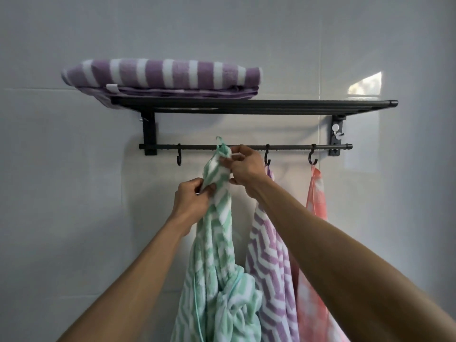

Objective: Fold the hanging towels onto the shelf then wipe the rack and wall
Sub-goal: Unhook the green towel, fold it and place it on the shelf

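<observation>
A folded purple-and-white striped towel (162,75) lay on the left end of the black shelf (271,106), which was fixed to a pale tiled wall (61,206). Below the shelf ran a thin black rail (197,146) with hooks; the leftmost hook (179,157) carried nothing.

The left hand (192,199) pinched a fold of the green-and-white zigzag towel (217,255) a little below its top, fingers curled round the cloth. Just right and higher, the right hand (243,166) pinched the towel's top corner beside its green loop (220,141), which stood up in front of the rail. The rest of that towel hung down between the two forearms.

Further right, a purple-and-white zigzag towel (269,255) hung from the next hook (267,156), partly hidden behind the right arm. At the far right, a pink towel (316,193) hung from the last hook (313,156), near the shelf's right bracket (336,134).
</observation>
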The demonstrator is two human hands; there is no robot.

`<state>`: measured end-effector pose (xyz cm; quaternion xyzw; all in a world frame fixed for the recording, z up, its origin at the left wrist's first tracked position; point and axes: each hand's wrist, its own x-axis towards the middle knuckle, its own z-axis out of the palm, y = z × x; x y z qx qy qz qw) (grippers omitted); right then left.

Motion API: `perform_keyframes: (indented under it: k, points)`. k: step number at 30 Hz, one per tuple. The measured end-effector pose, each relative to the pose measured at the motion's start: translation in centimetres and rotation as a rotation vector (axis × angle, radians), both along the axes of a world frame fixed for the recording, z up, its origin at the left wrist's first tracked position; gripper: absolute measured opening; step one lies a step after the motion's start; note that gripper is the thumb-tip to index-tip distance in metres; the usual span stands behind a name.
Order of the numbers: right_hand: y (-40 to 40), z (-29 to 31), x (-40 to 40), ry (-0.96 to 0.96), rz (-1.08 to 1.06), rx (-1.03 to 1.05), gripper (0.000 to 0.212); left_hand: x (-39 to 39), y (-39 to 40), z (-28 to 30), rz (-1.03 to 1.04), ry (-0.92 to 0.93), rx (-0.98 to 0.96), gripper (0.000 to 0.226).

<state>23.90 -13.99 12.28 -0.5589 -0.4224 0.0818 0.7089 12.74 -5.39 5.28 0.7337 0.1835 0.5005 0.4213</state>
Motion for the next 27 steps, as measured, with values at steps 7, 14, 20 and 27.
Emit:
perform_keyframes:
  k: [7, 14, 20, 27]
  points:
    - [-2.4, -1.3, -2.0, -0.141, 0.073, 0.019, 0.019, -2.6, -1.9, -0.4, 0.031, -0.102, -0.070, 0.017]
    - [-8.3, -5.6, -3.8, -0.258, 0.404, -0.288, 0.039, -6.7, -5.5, -1.3, 0.048, -0.143, -0.015, 0.020]
    - [-12.7, -9.8, -4.3, -0.132, 0.382, -0.325, 0.023, -11.2, -7.9, -2.7, 0.193, -0.108, 0.003, 0.023]
    - [-18.8, -14.1, -8.5, -0.075, 0.632, -0.316, 0.040, -16.0, -11.8, -7.7, 0.315, -0.054, -0.075, 0.030]
